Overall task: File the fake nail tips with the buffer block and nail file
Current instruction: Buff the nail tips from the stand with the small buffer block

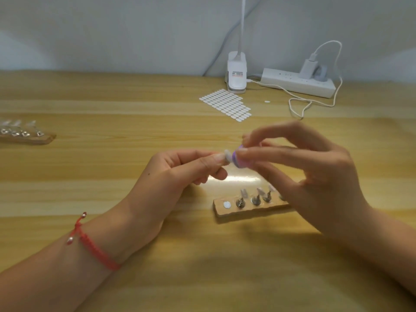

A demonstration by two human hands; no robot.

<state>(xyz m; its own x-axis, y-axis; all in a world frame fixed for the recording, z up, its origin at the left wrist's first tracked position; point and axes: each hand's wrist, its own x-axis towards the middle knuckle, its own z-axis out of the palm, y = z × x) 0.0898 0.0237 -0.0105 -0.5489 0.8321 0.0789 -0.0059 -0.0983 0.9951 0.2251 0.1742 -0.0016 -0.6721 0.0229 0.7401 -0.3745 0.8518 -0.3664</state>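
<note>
My left hand pinches a small clear fake nail tip between thumb and forefinger, above the wooden table. My right hand holds a purple and pink buffer block in its fingertips, its end touching the nail tip. Below them lies a wooden holder strip with several metal stands carrying clear nail tips and one white pad at its left end. The right part of the strip is hidden by my right hand.
A second wooden strip with nail tips lies at the far left. A sheet of white adhesive tabs sits further back, with a white clip lamp base, a power strip and a looped white cable by the wall.
</note>
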